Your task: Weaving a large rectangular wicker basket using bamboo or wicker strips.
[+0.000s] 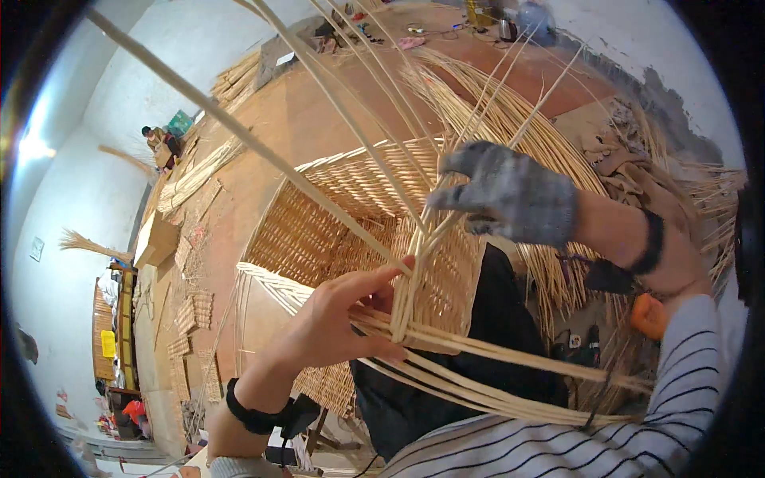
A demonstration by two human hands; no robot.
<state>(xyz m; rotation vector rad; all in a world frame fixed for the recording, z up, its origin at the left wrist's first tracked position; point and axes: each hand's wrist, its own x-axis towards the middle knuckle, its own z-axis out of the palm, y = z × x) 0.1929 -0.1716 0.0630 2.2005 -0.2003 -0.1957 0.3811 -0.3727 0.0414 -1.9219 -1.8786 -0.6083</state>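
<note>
Head view, looking down: my left hand (pixel 339 319) is bare and pressed against the near rim of the wicker basket (pixel 351 215), thumb on top and fingers curled around the bundle of flat cane strips (pixel 478 374) that runs along that rim and out to my right, past my striped sleeve (pixel 637 430). So those fingers are clenched on the strips, pinning them to the basket's edge. My right hand (pixel 510 199) wears a grey knit glove and sits higher and farther from me than the left one. Its fingers are bent and pinched on the upright willow stakes (pixel 422 247) that rise from the rim just beside my left thumb; exactly how many stakes they grasp I cannot tell, since the glove hides the tips. The basket is rectangular, tipped on its side with its open mouth toward my left, touching both hands at the near rim. Long thin rods (pixel 263 147) shoot up past my right fingers toward the top left. Beyond my right hand lies a big loose heap of willow rods (pixel 510 111) on the brown floor (pixel 311 119). Well away from my left fingers, woven mats (pixel 191 319) lie scattered by the wall.
</note>
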